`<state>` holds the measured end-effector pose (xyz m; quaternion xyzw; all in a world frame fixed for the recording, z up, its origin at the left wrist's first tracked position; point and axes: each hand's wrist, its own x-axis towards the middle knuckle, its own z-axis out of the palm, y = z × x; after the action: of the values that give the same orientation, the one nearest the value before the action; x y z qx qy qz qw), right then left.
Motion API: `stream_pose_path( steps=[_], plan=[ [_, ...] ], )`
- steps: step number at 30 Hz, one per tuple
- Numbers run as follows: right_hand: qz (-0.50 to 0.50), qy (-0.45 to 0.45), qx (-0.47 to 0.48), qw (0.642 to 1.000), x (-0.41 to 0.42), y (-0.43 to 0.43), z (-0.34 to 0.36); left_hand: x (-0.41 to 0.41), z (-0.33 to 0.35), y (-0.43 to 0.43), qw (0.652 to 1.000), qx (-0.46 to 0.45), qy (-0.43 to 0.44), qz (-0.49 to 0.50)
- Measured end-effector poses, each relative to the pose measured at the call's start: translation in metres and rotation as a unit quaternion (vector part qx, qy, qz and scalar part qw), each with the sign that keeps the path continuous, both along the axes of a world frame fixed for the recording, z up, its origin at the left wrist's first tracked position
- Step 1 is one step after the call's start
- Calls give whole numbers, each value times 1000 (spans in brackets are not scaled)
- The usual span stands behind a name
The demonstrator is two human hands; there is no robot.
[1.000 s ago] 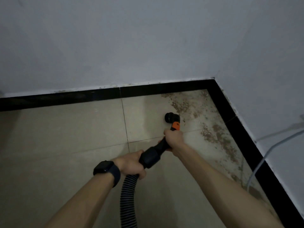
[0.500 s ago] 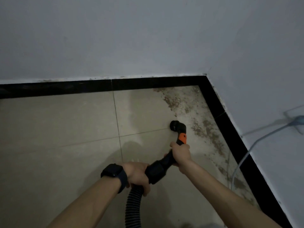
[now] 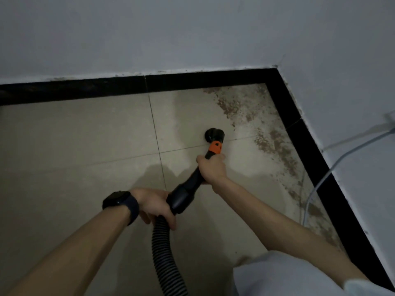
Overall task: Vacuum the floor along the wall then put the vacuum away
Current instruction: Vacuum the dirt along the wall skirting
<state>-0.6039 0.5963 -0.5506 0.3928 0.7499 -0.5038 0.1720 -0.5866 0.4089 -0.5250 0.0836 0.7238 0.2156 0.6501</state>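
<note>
The vacuum wand (image 3: 193,182) is black with an orange collar, and its round nozzle (image 3: 214,135) rests on the beige tile floor (image 3: 74,146). My right hand (image 3: 212,168) grips the wand just below the orange collar. My left hand (image 3: 155,202), with a dark watch on its wrist, holds the wand's thick end where the ribbed black hose (image 3: 165,253) joins. Brown dirt (image 3: 275,142) lies in a band to the right of the nozzle, along the right wall's black skirting (image 3: 316,167).
Two white walls meet at a corner (image 3: 275,69) at upper right, both edged with black skirting. A pale cable (image 3: 333,167) hangs down the right wall to the floor. The hose trails toward the bottom edge. My light trouser leg (image 3: 288,276) shows at bottom right.
The nozzle has slid back from the far wall toward me and lies on the tile joint. The view has shifted, so the corner sits farther right.
</note>
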Motion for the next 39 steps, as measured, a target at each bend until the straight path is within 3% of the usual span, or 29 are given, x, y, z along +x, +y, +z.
stream_pose_path(
  steps=[7, 11, 16, 20, 25, 31, 39],
  plan=[
    [-124, 7, -25, 992, 4, 38, -3, -1, 5, 38, 997, 48, 59, 29],
    [-204, 17, -57, 977, 21, 83, -8, -2, 6, 78, 994, 69, 84, -34],
    [-232, 40, -97, 967, 41, 113, -15, 6, 5, 106, 981, 76, 141, -107],
    [-224, 60, -105, 967, 16, 114, -19, 3, -7, 107, 973, 45, 214, -67],
    [-159, 53, -84, 982, -15, 95, -23, -8, -17, 89, 979, 28, 203, -3],
    [-159, 41, -43, 985, -34, 79, -32, -17, -30, 78, 974, 22, 217, 55],
    [-113, 52, -82, 989, -79, 81, -31, -50, -28, 84, 975, 34, 187, 117]
  ],
)
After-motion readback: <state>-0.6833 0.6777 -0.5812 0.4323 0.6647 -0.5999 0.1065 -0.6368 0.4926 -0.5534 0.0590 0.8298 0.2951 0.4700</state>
